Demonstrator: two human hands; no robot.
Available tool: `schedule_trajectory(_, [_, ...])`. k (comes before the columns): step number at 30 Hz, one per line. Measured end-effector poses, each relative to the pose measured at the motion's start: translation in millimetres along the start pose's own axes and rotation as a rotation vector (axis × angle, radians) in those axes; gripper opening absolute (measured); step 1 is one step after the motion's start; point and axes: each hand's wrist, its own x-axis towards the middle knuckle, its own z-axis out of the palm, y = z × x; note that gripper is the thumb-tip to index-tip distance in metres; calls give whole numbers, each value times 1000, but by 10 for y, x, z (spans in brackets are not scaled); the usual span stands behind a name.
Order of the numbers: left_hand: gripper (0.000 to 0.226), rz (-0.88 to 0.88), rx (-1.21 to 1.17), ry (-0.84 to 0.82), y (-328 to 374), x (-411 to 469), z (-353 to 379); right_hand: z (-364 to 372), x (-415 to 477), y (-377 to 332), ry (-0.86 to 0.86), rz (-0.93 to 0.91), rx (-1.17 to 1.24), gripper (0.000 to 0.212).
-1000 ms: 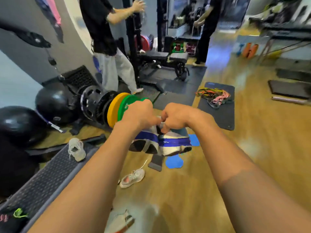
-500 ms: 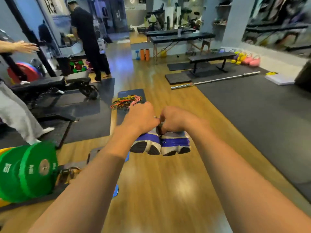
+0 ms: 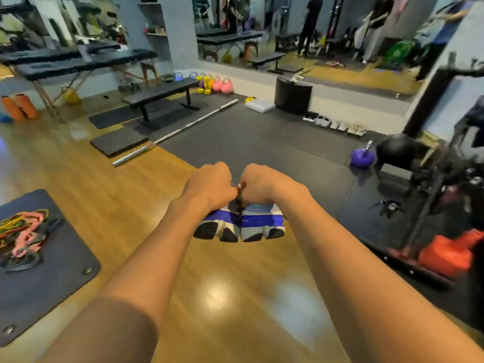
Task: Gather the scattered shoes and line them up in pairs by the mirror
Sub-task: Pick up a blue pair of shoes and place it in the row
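We carry the pair of blue-striped shoes (image 3: 251, 224) heels toward us, left hand (image 3: 209, 188) and right hand (image 3: 259, 186) each gripping one, and the row of shoes (image 3: 335, 123) below the mirror (image 3: 314, 35) lies ahead-right, nearer our right hand.

One left hand (image 3: 209, 188), one right hand (image 3: 259, 186), two blue-and-white shoes (image 3: 259, 224), about eight shoes in a row (image 3: 337, 125), one barbell (image 3: 178, 131), two orange rollers (image 3: 25, 107)
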Motion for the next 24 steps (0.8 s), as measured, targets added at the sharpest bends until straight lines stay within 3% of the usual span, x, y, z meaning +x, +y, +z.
schedule_trajectory(8, [18,110,-60,-75,705,2199,474,-895,1246,1434,109,184,78,21])
schedule_trajectory(14, [19,156,-52,-100,1174,3701,615,-1625,2219,2347,120,222,150,33])
schedule_trajectory(24, [26,305,-68,-109,1740,6407,1307,-2569,4140,3765,96,307,188,32])
